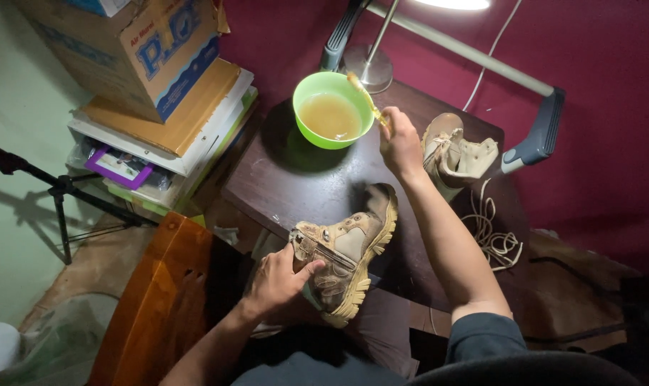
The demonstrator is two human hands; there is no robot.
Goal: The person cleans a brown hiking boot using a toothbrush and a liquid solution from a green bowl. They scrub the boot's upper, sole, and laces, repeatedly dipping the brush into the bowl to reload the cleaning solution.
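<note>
Currently left hand (278,280) gripping tan boot (344,251) at worktop (296,187) near edge; right hand (399,143) fingers clenched on yellow brush (363,96) over green bowl (331,109). Risk: drips on worktop, bowl nudged and spilled. Tight room: second boot (454,154), laces (494,236), lamp base (368,68) close.

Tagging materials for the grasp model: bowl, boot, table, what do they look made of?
Bowl: likely plastic, glossy lime green, thin even rim, holds cloudy liquid.
Boot: tan fabric and suede-like panels, matte, with a lugged yellowish sole, probably rubber; left hand grips its ankle.
Table: dark wood or veneer, semi-gloss, faint lamp sheen.
Right hand holds a thin yellow brush, probably plastic.
</note>
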